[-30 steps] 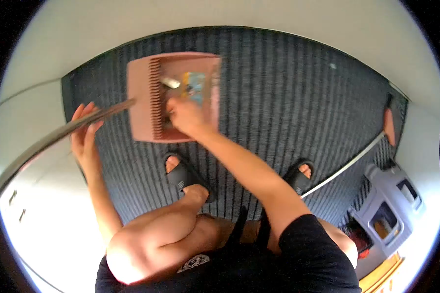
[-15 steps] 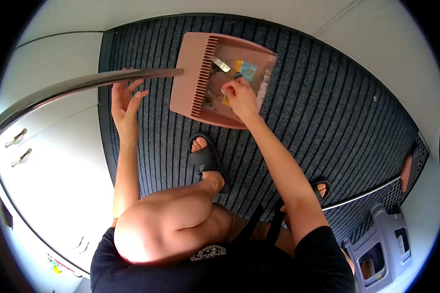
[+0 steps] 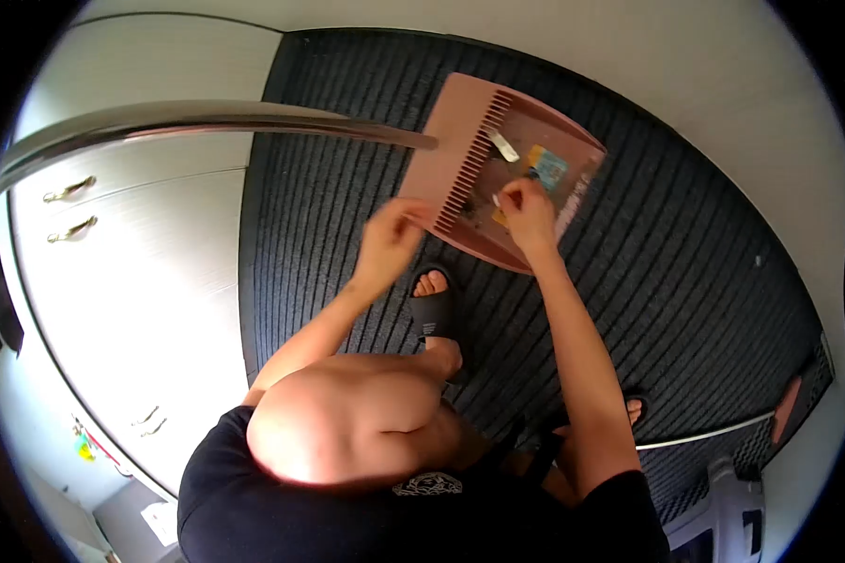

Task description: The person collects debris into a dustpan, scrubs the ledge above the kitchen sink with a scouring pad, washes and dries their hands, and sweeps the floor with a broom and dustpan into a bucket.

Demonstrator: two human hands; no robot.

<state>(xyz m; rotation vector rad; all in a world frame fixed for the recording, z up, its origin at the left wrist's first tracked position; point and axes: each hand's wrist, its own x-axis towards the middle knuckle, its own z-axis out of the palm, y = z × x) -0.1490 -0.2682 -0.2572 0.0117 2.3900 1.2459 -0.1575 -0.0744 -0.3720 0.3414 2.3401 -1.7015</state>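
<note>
A pink dustpan (image 3: 453,117) with a row of comb teeth lies on the dark ribbed mat. Inside it are a white strip (image 3: 504,147), a blue and yellow wrapper (image 3: 550,168), and grey dust and hair. My right hand (image 3: 528,211) is over the pan, its thumb and fingers pinched together. A small pale bit shows at the fingertips, too small to name. My left hand (image 3: 391,246) is at the pan's near left corner, its fingers partly bent and apart, slightly blurred. Whether it touches the pan's edge I cannot tell.
The pan's long metal handle (image 3: 253,122) arches up to the left. White cabinets (image 3: 160,281) with brass handles stand on the left. My sandalled foot (image 3: 432,305) is just below the pan. A thin white pole (image 3: 704,439) and a grey plastic item (image 3: 723,511) lie at lower right.
My left hand has moved from beside the metal handle toward the pan's near corner. My right hand stays pinched over the pan. The view has shifted, so the pan appears farther right.
</note>
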